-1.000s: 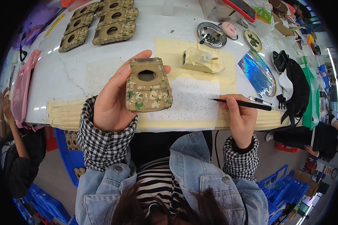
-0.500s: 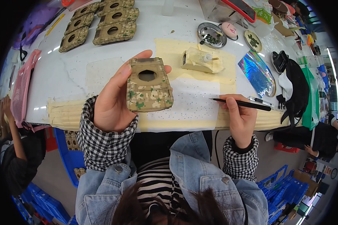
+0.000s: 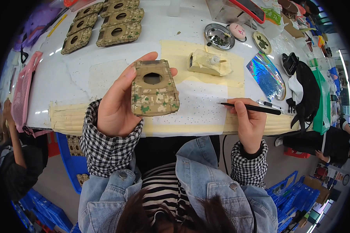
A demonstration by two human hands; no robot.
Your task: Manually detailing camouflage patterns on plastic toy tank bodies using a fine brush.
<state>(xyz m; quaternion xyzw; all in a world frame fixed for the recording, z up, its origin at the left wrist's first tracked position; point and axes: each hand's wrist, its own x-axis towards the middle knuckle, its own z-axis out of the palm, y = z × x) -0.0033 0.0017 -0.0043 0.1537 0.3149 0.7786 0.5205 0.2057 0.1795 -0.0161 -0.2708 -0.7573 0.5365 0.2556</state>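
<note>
My left hand (image 3: 118,95) is closed round a camouflage model tank hull (image 3: 156,95), a flat body with a round hole in its top. It is held up over the table with its patterned face toward me. Black tweezers (image 3: 256,108) lie between the thumb and fingers of my right hand (image 3: 248,124), their thin tip pointing left. Below that tip, a white sheet (image 3: 200,105) carries many tiny shiny specks, too small to make out. The tweezers' tip looks bare, though something tiny on it could not be told.
Several similar hulls (image 3: 118,33) stand in rows at the back left. A tape-covered block (image 3: 210,64) sits beyond the sheet. Farther right are a round metal dish (image 3: 219,37) of small dark green parts, a pale dish (image 3: 261,42), a shiny holographic pouch (image 3: 266,75) and a black bag (image 3: 307,91).
My two hands, the hull and the tweezers look the same as before. At the far left, another person's arm and body have shifted slightly.
</note>
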